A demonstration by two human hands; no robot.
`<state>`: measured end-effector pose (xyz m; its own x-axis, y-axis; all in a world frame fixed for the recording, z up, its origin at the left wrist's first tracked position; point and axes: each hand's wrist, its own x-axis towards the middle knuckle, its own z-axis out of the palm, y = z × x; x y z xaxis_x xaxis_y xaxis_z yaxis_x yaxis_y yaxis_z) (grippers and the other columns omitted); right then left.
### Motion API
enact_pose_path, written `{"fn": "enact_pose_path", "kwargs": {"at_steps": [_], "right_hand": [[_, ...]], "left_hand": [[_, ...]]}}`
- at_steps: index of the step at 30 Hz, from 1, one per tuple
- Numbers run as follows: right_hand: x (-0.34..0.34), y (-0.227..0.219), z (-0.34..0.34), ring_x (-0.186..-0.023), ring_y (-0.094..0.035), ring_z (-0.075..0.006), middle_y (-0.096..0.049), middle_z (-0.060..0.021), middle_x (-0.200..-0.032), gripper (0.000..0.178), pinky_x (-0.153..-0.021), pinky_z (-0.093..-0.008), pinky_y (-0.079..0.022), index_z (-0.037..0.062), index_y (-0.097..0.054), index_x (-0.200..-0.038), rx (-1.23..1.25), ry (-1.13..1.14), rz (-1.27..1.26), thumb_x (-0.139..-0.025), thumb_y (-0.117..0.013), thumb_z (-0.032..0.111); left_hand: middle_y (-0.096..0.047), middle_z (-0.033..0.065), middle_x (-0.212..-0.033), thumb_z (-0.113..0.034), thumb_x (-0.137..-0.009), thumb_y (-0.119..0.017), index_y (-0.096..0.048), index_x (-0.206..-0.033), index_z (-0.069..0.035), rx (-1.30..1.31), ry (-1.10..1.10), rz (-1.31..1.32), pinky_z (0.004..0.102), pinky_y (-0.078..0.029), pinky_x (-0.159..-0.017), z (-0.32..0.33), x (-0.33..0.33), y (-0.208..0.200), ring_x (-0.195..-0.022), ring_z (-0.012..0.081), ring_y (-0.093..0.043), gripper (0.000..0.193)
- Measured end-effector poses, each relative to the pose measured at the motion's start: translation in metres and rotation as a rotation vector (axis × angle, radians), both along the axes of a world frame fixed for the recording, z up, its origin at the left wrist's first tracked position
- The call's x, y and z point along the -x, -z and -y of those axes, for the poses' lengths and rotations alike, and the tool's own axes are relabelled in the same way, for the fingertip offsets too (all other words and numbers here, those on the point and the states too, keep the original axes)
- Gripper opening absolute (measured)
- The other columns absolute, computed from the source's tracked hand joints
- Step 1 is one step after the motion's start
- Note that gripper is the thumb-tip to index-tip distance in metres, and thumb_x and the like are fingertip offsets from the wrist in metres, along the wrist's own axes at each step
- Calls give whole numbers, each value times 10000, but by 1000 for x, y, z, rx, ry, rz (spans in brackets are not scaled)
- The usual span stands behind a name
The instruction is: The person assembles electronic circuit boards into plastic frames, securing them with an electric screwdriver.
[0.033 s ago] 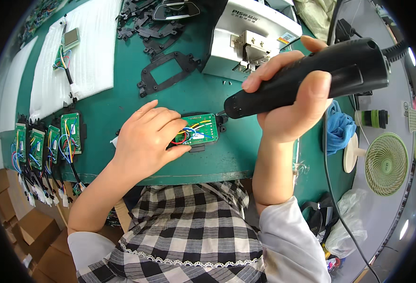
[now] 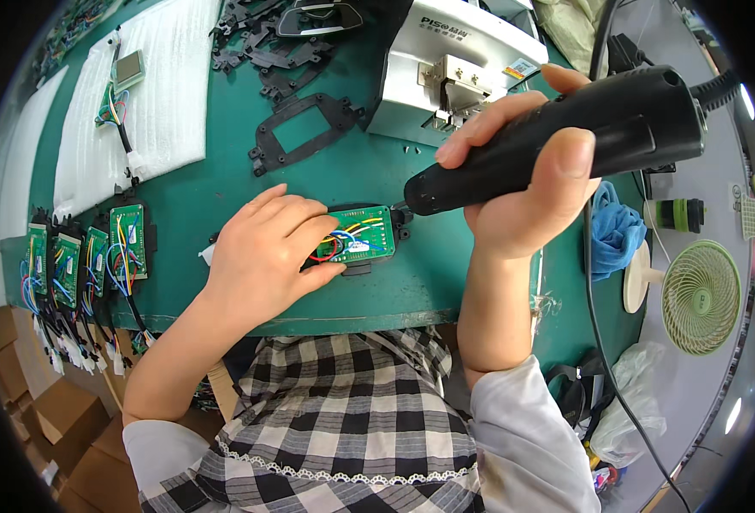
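Note:
A black electric screwdriver (image 2: 557,141) is gripped in my right hand (image 2: 527,192), its fingers wrapped round the body. The tool lies tilted, its bit reaching the right end of a green circuit board (image 2: 369,232). That board sits in a black plastic frame (image 2: 403,224) on the bench, with red, yellow, white and blue wires across it. My left hand (image 2: 270,248) presses over the board's left part, its thumb and fingers curled about the edges and the wires. It hides the left end of the board; a bit of white connector (image 2: 207,256) peeks out beside it.
Several wired boards (image 2: 127,244) line the bench's left edge. White foam (image 2: 168,103) bears a small display module (image 2: 127,70). Black plastic frames (image 2: 300,132) lie at the back, beside a silver screw feeder (image 2: 454,64). A blue cloth (image 2: 617,231) and green fan (image 2: 701,297) are at right.
The screwdriver and my right hand have shifted very slightly to the left. My left hand stays on the board.

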<state>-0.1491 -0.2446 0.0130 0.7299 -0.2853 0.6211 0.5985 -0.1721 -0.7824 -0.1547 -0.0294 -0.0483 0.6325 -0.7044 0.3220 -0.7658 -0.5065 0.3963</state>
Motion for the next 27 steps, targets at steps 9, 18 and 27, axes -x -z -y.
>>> {"fn": "enact_pose_path", "kwargs": {"at_steps": [9, 18, 27], "right_hand": [[0, 7, -12, -422, -549, -193, -564, -141, -618, 739, -392, -276, -457, -90, -389, -1155, 1, 2, -18, -845, -559, 560], [-2, 13, -10, -428, -546, -167, -565, -113, -580, 812, -390, -249, -436, -103, -384, -1144, 147, -151, 6, -838, -542, 633], [-29, -53, 35, -432, -570, -259, -562, -170, -601, 724, -413, -347, -502, -56, -352, -1125, 168, 248, 274, -890, -393, 627]], "left_hand": [[-631, 97, -1038, -191, -606, -811, -644, -977, -37, 60, 3, -71, 361, -519, -789, -2, 4, 1, -929, 266, -618, 436], [-629, 88, -1043, -192, -582, -826, -647, -972, -30, 90, 17, -113, 356, -510, -739, -3, -1, 5, -857, 267, -602, 459], [-610, 79, -1054, -219, -608, -814, -612, -1038, -46, 65, -35, -136, 372, -469, -817, 3, 3, 1, -923, 251, -578, 506]]}}
